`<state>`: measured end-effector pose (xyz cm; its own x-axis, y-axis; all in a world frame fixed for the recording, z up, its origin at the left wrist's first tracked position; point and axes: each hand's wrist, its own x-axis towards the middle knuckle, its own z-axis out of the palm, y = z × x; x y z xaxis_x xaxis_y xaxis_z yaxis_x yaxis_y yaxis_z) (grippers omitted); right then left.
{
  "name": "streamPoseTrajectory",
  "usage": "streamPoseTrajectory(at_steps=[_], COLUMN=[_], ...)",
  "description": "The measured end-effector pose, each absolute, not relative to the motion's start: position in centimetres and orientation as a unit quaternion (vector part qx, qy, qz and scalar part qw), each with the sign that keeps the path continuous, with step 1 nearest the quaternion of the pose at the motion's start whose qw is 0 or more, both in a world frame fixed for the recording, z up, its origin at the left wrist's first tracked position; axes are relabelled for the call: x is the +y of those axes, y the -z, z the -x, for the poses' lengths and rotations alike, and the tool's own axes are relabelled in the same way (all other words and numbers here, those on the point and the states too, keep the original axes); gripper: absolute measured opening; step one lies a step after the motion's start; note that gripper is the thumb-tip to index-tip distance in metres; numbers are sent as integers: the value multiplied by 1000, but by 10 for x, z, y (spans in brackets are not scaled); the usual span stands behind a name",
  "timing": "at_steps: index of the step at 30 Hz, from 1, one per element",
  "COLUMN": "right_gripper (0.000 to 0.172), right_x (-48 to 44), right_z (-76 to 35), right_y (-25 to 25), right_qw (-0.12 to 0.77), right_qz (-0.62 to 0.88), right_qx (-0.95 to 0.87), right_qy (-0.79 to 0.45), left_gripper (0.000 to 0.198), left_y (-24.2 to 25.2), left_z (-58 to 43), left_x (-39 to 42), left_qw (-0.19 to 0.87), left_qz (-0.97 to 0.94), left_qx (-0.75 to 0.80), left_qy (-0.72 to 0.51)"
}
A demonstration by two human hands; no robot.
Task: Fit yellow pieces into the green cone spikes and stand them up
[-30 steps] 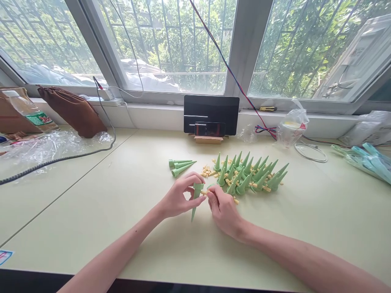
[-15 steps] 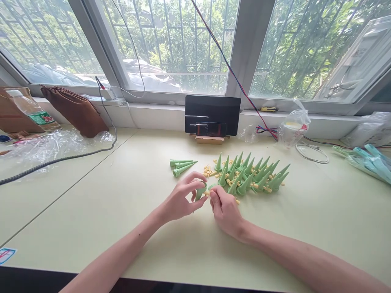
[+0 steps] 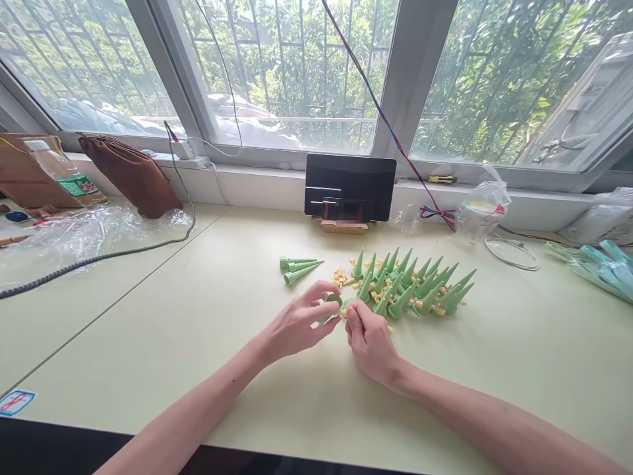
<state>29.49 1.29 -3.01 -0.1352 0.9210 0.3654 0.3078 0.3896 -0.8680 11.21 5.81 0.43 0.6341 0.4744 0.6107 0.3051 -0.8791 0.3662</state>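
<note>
My left hand (image 3: 306, 320) is closed around a green plastic cone-shaped spike (image 3: 335, 302), its round open end turned up toward me and its tip hidden. Close beside it, my right hand (image 3: 370, 340) pinches a small green cap with a yellow valve piece (image 3: 343, 315), mostly covered by the fingers. Just beyond the right hand stand several green spikes (image 3: 395, 290) with yellow valves, points up. Loose yellow valves (image 3: 341, 277) lie in a little heap at their left. Further left, 3 green spikes (image 3: 299, 267) lie on their sides.
A tablet (image 3: 351, 185) and a phone (image 3: 346, 210) stand at the back. A dark braided cable (image 3: 99, 259) crosses the left of the table. A bagged cup (image 3: 482, 214), a coiled white cable (image 3: 512, 254) and light-blue items (image 3: 606, 267) sit at the right.
The spike in my left hand has tilted, so its open end faces me more. My right hand keeps its pinch beside it. The whole view has shifted slightly.
</note>
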Motion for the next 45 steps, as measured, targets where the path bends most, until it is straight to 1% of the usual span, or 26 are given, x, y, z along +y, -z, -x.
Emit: streamPoseTrajectory(at_steps=[7,10,16,21,26,30,36,42,45], right_gripper=[31,32,33,31,29,31,31,27,29], right_x=[12,12,13,12,11,11,11,10,10], right_z=[-296,-296,-296,-296,-295,-293,-292,-293,-294], right_y=[30,30,35,40,35,32,36,35,34], right_qw=[479,479,484,492,494,481,454,421,390], right_qz=[458,458,450,447,452,405,359,319,297], right_qx=[-678,-678,-665,-654,-680,-739,-785,-825,-853], right_qy=[-319,-318,-348,-361,-299,-241,-220,-199,-178], left_gripper=[10,12,14,15,16,23,22,25,27], left_y=[-3,-4,-5,-9,-7,-1,8,14,17], left_z=[-112,-113,-116,-116,-114,-114,-116,-116,-116], left_x=[56,56,57,59,68,74,76,78,78], left_qw=[52,57,168,254,308,341,308,215,187], left_qz=[-906,-900,-865,-821,-755,-708,-730,-771,-784], left_qx=[210,204,210,273,381,468,482,500,502], left_qy=[-365,-381,-424,-433,-436,-404,-373,-331,-315])
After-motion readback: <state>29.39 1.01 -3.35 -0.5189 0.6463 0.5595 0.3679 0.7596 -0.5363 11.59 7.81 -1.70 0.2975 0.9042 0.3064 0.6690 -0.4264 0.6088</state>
